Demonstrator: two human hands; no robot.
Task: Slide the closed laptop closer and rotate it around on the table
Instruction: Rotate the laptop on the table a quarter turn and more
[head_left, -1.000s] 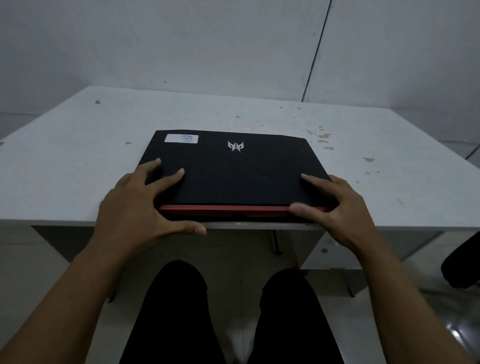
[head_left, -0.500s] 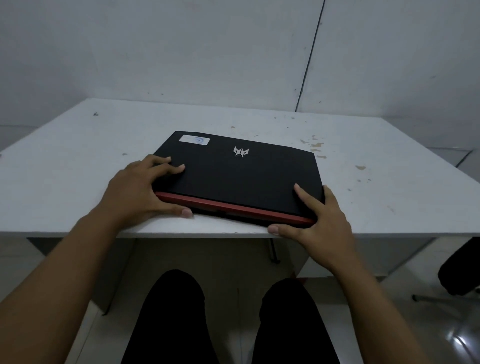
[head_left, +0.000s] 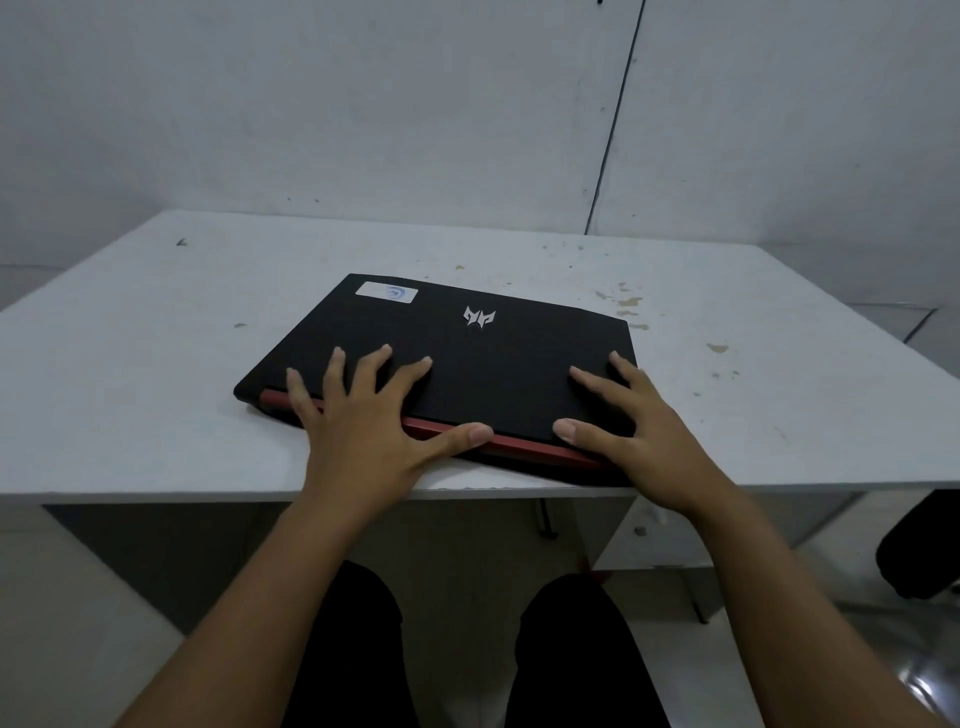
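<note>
The closed black laptop, with a red strip along its near edge, a silver logo and a white sticker, lies skewed on the white table. Its near-right corner reaches the table's front edge and its left end points away. My left hand rests spread on the lid at the near edge, thumb along the red strip. At the near-right corner my right hand presses on the lid, fingers on top and thumb by the edge.
A grey wall stands right behind the table. Chipped paint spots mark the tabletop at the right. A black chair part sits low at the far right. My legs are under the table's front edge.
The laptop has turned clockwise from square to skewed. My left hand has shifted from the left corner toward the middle of the near edge. My right hand stays at the right corner.
</note>
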